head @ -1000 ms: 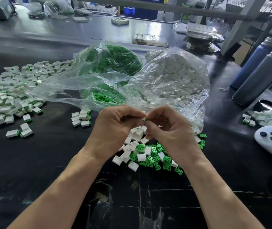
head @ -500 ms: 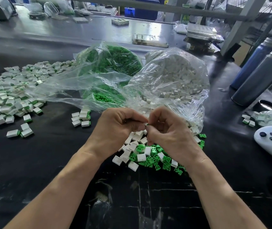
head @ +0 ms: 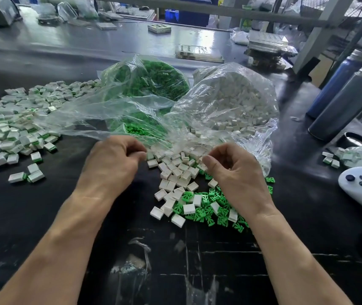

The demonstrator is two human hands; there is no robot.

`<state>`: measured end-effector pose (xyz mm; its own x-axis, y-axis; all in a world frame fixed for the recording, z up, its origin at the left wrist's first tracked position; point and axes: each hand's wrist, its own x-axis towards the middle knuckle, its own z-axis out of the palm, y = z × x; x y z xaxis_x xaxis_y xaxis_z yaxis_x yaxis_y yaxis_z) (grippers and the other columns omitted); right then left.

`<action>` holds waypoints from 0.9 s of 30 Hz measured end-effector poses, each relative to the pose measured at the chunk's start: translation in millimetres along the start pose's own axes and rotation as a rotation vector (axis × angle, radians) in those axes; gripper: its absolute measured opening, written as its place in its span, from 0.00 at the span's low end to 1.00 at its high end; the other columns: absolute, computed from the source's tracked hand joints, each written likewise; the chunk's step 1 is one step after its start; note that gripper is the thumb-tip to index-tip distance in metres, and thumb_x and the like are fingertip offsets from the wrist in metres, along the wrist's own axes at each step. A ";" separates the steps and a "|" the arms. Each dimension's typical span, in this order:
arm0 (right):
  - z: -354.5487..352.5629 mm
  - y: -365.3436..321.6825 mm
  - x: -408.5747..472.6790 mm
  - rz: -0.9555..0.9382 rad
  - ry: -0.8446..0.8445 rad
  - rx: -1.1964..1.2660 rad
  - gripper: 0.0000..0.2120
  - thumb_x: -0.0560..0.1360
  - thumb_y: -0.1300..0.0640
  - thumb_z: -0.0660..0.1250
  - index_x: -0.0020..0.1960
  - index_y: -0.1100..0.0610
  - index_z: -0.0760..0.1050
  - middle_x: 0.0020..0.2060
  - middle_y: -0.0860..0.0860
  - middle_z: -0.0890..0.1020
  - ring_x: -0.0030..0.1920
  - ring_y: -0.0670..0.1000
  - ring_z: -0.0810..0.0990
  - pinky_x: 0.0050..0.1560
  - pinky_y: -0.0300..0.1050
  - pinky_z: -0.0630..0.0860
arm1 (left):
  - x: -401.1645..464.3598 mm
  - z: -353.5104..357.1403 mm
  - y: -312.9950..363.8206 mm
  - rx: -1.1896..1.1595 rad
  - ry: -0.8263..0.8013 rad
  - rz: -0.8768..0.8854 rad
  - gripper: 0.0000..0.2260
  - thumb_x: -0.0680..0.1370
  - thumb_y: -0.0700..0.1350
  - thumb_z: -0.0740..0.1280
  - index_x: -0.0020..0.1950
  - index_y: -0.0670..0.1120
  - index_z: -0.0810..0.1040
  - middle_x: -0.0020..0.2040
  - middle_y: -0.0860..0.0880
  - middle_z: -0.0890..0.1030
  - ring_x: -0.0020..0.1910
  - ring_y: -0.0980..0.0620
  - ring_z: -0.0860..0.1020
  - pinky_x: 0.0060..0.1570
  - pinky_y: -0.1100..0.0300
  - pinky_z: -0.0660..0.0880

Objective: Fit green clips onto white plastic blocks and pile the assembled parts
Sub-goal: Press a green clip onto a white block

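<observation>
Now both hands hover apart above loose white blocks (head: 176, 172) and green clips (head: 206, 211) on the black table (head: 43, 216). Left hand (head: 114, 164) and right hand (head: 237, 170): fingers curled; contents cannot be told. Parts lie mixed, no common axis. No legible writing.

Single head-worn wide-angle view, facing forward and down, close above both hands (head: 114, 164) and table (head: 32, 216), far workshop clutter at upper edge

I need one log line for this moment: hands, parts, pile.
left hand: curled, contents unseen | right hand: curled, contents unseen | loose blocks and clips: between hands | finished pile: far left
</observation>
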<state>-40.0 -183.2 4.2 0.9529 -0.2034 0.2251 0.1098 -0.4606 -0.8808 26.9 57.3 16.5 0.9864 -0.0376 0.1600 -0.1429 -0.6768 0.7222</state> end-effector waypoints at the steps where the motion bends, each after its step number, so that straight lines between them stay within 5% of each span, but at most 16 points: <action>1: 0.1 0.7 -0.1 0.012 -0.002 -0.017 0.04 0.79 0.51 0.73 0.46 0.47 0.80 0.39 0.47 0.84 0.39 0.45 0.82 0.42 0.38 0.80 | 1.8 -3.2 -3.1 0.039 0.033 -0.052 0.03 0.77 0.48 0.76 0.45 0.57 0.86 0.42 0.62 0.84 0.45 0.63 0.80 0.52 0.58 0.76; 5: 0.4 2.1 -0.4 0.045 -0.015 -0.097 0.04 0.80 0.49 0.73 0.47 0.46 0.80 0.38 0.47 0.84 0.40 0.45 0.82 0.41 0.34 0.78 | 8.1 -12.4 -12.7 0.180 0.114 -0.202 0.05 0.76 0.46 0.77 0.42 0.55 0.84 0.44 0.54 0.86 0.47 0.49 0.83 0.57 0.50 0.80; 12: -2.1 -0.8 -0.9 0.052 -0.056 -0.139 0.04 0.80 0.49 0.72 0.47 0.46 0.81 0.38 0.46 0.84 0.39 0.44 0.82 0.41 0.37 0.79 | 9.5 -13.8 -13.6 0.283 0.171 -0.216 0.04 0.76 0.47 0.77 0.47 0.56 0.85 0.52 0.50 0.85 0.53 0.45 0.82 0.57 0.49 0.78; 18: -7.8 -7.1 -5.1 0.021 -0.285 -0.236 0.01 0.77 0.47 0.75 0.47 0.41 0.83 0.42 0.37 0.83 0.43 0.36 0.80 0.41 0.29 0.73 | -1.0 4.1 4.8 0.051 -0.156 -0.185 0.05 0.74 0.47 0.80 0.39 0.53 0.86 0.36 0.57 0.85 0.40 0.58 0.82 0.39 0.63 0.72; 23: -0.1 -9.6 -9.1 0.035 -0.429 -0.344 0.11 0.71 0.37 0.77 0.47 0.40 0.80 0.42 0.42 0.79 0.41 0.41 0.77 0.43 0.37 0.72 | -10.5 1.2 15.6 -0.011 -0.435 -0.148 0.05 0.72 0.53 0.81 0.40 0.55 0.87 0.37 0.56 0.86 0.37 0.59 0.83 0.41 0.62 0.75; 27: 4.4 -11.4 -8.8 0.012 -0.428 -0.409 0.11 0.70 0.39 0.78 0.47 0.41 0.80 0.42 0.41 0.78 0.43 0.40 0.76 0.46 0.41 0.74 | -16.2 -0.5 23.8 -0.056 -0.667 -0.067 0.11 0.68 0.52 0.83 0.44 0.52 0.86 0.37 0.52 0.85 0.34 0.57 0.79 0.41 0.59 0.75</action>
<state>-48.4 -172.3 10.4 0.9921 0.1167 -0.0471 0.0610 -0.7736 -0.6307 7.5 42.1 31.4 0.8297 -0.4551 -0.3231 -0.0660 -0.6547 0.7530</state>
